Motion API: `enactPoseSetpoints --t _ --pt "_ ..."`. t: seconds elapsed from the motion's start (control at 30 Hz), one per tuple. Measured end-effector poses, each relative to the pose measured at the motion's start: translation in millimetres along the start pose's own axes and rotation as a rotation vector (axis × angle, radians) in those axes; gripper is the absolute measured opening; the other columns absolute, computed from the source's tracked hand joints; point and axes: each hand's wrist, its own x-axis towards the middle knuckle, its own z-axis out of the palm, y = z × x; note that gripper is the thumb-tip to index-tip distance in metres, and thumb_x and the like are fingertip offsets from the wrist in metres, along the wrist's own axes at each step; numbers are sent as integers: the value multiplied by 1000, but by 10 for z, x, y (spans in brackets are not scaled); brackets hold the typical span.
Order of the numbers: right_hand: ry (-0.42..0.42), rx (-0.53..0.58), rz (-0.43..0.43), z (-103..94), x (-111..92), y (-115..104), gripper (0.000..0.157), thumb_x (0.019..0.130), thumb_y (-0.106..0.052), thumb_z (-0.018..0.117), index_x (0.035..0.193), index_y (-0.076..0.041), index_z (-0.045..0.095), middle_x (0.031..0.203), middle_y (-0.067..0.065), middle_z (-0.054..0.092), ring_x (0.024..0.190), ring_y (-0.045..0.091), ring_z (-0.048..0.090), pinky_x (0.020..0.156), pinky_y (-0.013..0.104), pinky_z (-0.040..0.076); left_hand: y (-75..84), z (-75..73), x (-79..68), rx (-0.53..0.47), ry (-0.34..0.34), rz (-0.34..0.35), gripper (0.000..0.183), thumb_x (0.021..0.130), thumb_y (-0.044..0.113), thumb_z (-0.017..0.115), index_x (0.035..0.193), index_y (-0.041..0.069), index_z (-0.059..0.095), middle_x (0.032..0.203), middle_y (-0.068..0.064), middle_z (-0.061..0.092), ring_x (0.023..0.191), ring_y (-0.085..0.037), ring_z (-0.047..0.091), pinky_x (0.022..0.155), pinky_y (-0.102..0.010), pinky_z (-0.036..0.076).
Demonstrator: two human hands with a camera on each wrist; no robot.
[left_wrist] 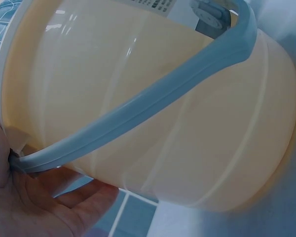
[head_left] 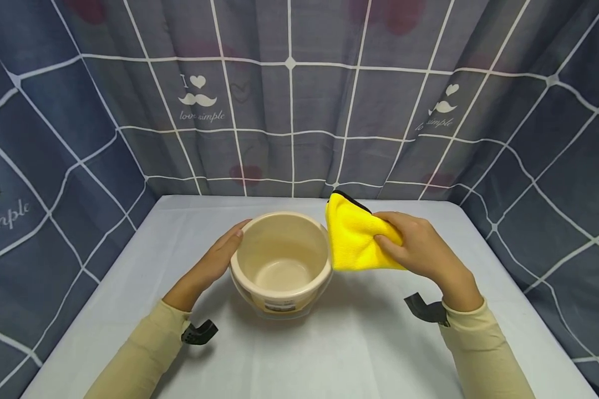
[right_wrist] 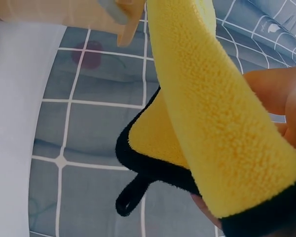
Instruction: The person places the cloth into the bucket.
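A cream plastic bucket [head_left: 284, 244] stands on the white table, its opening tilted towards me. My left hand [head_left: 214, 263] grips its left rim, with the thumb near the rim and the fingers against the outside wall. In the left wrist view the grey carrying handle [left_wrist: 138, 111] hangs slantwise across the bucket's side. My right hand [head_left: 421, 246] pinches a folded yellow cloth [head_left: 356, 235] at the bucket's right rim. Black edging and a small black loop [right_wrist: 132, 196] show on the cloth in the right wrist view.
The white tabletop [head_left: 289, 366] extends around the bucket. Dark blue-grey curtains [head_left: 259, 111] with white grid lines enclose the back and both sides. A printed label [head_left: 279, 306] sits on the bucket's near side. Black straps are at both wrists.
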Motion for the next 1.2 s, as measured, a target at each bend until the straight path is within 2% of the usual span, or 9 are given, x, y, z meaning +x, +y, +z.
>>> enactPoseSetpoints --t 0.47,1.2 --pt "12 32 -30 7 74 -59 34 90 -10 70 123 -5 70 101 4 71 73 15 54 67 37 49 17 5 10 1 4 -1 55 113 33 22 160 3 27 163 -17 29 150 -33 22 120 -55 15" --pt "4 60 -58 87 158 -179 33 89 -10 71 122 -3 70 104 6 72 75 16 56 69 38 50 16 6 -2 -10 14 -9 54 113 28 24 159 0 27 162 -19 29 151 -34 19 121 -56 11"
